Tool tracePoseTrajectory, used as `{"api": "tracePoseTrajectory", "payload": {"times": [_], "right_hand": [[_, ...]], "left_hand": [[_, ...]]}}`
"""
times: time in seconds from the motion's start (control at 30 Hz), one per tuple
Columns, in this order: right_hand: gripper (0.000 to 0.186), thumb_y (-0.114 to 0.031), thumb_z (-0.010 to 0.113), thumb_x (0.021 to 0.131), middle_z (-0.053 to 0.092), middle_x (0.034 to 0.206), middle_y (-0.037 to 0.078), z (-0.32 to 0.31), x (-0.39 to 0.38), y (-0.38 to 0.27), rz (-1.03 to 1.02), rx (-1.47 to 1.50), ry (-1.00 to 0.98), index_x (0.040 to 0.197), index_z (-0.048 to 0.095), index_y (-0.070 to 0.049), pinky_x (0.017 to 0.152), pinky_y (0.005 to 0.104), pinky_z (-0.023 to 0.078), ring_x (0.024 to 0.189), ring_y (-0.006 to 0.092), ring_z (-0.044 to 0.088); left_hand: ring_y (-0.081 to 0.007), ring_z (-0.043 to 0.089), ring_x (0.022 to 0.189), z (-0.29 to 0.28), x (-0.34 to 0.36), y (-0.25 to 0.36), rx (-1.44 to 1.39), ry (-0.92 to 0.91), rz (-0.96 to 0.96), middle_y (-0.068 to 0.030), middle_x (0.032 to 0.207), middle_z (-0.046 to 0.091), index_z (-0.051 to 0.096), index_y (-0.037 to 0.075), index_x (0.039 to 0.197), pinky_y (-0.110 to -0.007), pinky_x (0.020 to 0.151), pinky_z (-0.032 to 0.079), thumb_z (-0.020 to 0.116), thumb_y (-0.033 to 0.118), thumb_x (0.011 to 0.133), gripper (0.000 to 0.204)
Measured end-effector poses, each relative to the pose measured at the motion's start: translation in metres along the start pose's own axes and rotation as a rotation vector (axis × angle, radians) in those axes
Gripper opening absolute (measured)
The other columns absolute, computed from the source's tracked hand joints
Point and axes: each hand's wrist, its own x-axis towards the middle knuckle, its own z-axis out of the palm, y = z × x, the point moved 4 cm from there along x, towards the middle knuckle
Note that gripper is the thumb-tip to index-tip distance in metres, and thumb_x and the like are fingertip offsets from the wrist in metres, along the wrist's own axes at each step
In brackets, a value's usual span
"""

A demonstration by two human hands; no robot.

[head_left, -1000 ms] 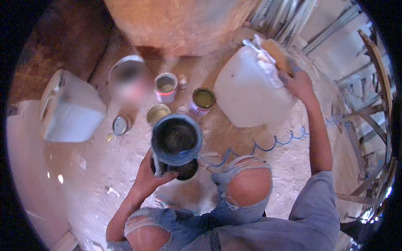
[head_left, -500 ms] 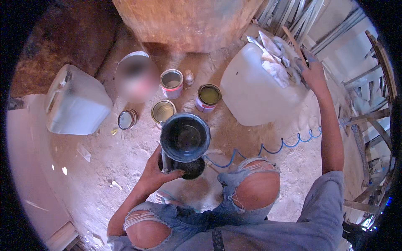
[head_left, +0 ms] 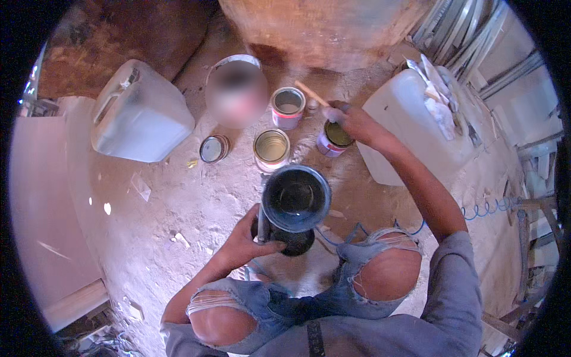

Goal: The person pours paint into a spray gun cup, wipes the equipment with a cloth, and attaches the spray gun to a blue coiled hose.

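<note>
My left hand (head_left: 242,243) is closed around a dark open cup (head_left: 295,224), its thumb near the grey upright part at the cup's side. Just under the cup shows a dark round piece (head_left: 300,243), partly covered by it. My right hand (head_left: 360,126) grips a flat wooden stick (head_left: 310,93) that points up and left. Below that hand stands an open paint can (head_left: 331,146) with olive-coloured contents, its rim partly hidden by my fingers. Left of it are a grey-lined open can (head_left: 286,122) and an open can with cream contents (head_left: 272,147).
A small tin (head_left: 212,150) and a blurred bucket (head_left: 257,61) stand to the left. White plastic jugs flank the cans, left (head_left: 148,122) and right (head_left: 386,143), the right one bearing crumpled cloths (head_left: 439,110). A coiled blue hose (head_left: 410,231) crosses the dusty ground.
My right hand has moved left with the wooden stick, from beside the cloths on the right jug to above the olive can. My left hand still holds the cup. The view has shifted.
</note>
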Motion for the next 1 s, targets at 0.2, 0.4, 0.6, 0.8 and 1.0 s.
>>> {"api": "tracePoseTrajectory", "payload": {"times": [0.2, 0.4, 0.6, 0.8, 1.0], "right_hand": [[0.05, -0.033, 0.066, 0.074, 0.062, 0.099, 0.025, 0.079, 0.076, 0.019, -0.335, -0.468, 0.204, 0.108, 0.061, 0.003, 0.09, 0.0458, 0.046, 0.101, 0.0423, 0.056], [0.044, -0.031, 0.07, 0.071, 0.063, 0.094, 0.025, 0.101, 0.137, 0.044, -0.437, -0.73, 0.294, 0.098, 0.063, 0.003, 0.079, 0.05, 0.048, 0.089, 0.04, 0.061], [0.052, -0.041, 0.069, 0.076, 0.063, 0.098, 0.023, 0.097, 0.124, 0.042, -0.435, -0.618, 0.415, 0.11, 0.061, -0.001, 0.082, 0.0481, 0.047, 0.091, 0.0382, 0.061], [0.038, -0.028, 0.062, 0.086, 0.062, 0.107, 0.016, -0.048, -0.042, -0.069, -0.522, -0.56, 0.642, 0.117, 0.06, -0.007, 0.091, 0.044, 0.044, 0.106, 0.0331, 0.056], [0.035, -0.018, 0.063, 0.084, 0.062, 0.115, 0.014, -0.2, -0.123, 0.004, -0.02, -0.995, 0.803, 0.117, 0.062, -0.007, 0.096, 0.0364, 0.042, 0.108, 0.0314, 0.057]], "left_hand": [[-0.0191, 0.052, 0.115, -0.002, -0.009, -0.01, 0.031, -0.029, -0.005, -0.0119, 0.12, 0.055, 0.037, 0.001, 0.133, -0.032, 0.101, 0.038, 0.081, 0.013, 0.069, 0.078], [-0.0208, 0.051, 0.115, -0.006, -0.007, -0.017, 0.003, -0.009, 0.006, -0.0136, 0.119, 0.055, 0.038, 0.001, 0.132, -0.033, 0.102, 0.038, 0.082, 0.013, 0.067, 0.079], [-0.0211, 0.05, 0.116, -0.009, 0.001, -0.019, -0.031, -0.002, -0.055, -0.0121, 0.125, 0.052, 0.039, 0.003, 0.133, -0.034, 0.102, 0.037, 0.085, 0.016, 0.064, 0.084], [-0.0206, 0.05, 0.117, -0.015, 0.01, -0.015, 0.078, 0.023, -0.068, -0.0115, 0.123, 0.054, 0.04, 0.002, 0.132, -0.034, 0.103, 0.036, 0.085, 0.013, 0.063, 0.083], [-0.0207, 0.053, 0.113, 0.0, 0.024, 0.006, 0.022, -0.015, -0.064, -0.0117, 0.12, 0.056, 0.043, 0.001, 0.127, -0.035, 0.1, 0.04, 0.084, 0.009, 0.064, 0.076]]}}
